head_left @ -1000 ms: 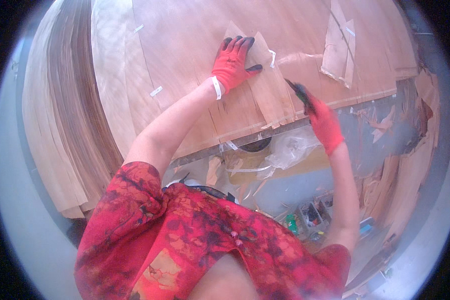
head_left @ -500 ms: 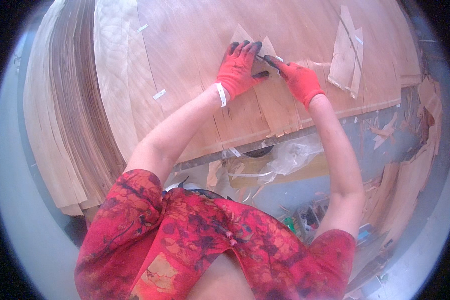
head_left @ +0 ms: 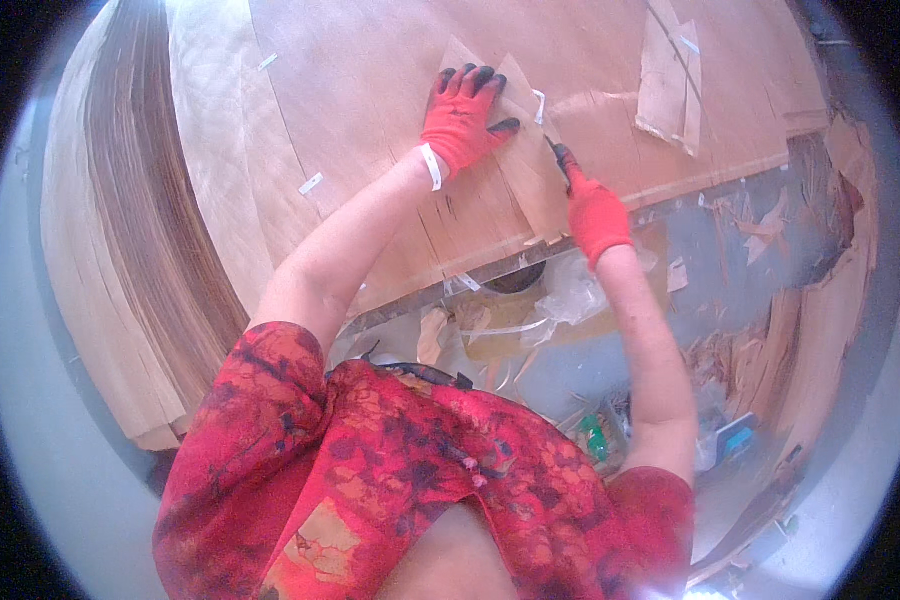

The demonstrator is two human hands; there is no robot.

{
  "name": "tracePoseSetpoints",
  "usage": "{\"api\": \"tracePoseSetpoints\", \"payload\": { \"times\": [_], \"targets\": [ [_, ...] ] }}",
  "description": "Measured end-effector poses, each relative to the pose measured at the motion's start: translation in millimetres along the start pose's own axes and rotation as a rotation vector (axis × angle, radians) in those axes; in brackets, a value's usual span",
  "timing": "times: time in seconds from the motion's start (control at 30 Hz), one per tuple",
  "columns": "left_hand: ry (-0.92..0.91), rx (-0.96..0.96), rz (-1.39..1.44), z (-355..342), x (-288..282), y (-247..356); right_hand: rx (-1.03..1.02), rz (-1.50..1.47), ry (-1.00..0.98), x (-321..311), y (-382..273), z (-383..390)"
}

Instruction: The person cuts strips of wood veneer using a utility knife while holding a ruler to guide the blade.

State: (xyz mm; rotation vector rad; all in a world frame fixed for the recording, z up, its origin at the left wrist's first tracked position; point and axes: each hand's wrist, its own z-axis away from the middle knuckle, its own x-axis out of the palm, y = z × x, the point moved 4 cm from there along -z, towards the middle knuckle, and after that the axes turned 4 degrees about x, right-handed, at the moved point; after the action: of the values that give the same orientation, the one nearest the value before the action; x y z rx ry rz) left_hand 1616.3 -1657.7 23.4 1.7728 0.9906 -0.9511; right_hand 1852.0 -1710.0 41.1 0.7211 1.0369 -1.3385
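My left hand (head_left: pixel 462 128), in a red glove with black fingertips, lies flat with fingers stretched out on a large pale wood veneer sheet (head_left: pixel 360 90). Beneath and beside it is a narrow pointed veneer piece (head_left: pixel 532 170), running toward the sheet's near edge. My right hand (head_left: pixel 597 215), gloved alike, is closed around a slim dark knife (head_left: pixel 560 158), its tip close to the right side of that piece. Most of the knife's handle is hidden in the glove. A curl of white tape (head_left: pixel 540 106) sits on the veneer above the knife.
Loose veneer pieces (head_left: pixel 665 90) lie on the sheet at the right. Layered light and dark veneer (head_left: pixel 130 190) fills the left side. Below the near edge are a clear plastic bag (head_left: pixel 575 290), a green object (head_left: pixel 595 437) and a blue box (head_left: pixel 738 441). Torn scraps (head_left: pixel 767 230) lie to the right.
My right hand with the knife has drawn back toward me, away from my left hand. The left hand stays pressed on the veneer, and the whole view has shifted slightly.
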Motion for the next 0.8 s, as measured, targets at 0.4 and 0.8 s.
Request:
{"api": "tracePoseSetpoints", "payload": {
  "times": [0.4, 0.8],
  "targets": [
    [-0.028, 0.032, 0.003, -6.5, 9.4, 5.1, 0.198, -0.237, 0.040, 56.5, 12.3, 106.3],
    [-0.014, 0.036, 0.055, -10.4, 7.4, 11.7, 0.124, -0.520, 0.738, 23.0, 42.5, 80.5]
  ]
}}
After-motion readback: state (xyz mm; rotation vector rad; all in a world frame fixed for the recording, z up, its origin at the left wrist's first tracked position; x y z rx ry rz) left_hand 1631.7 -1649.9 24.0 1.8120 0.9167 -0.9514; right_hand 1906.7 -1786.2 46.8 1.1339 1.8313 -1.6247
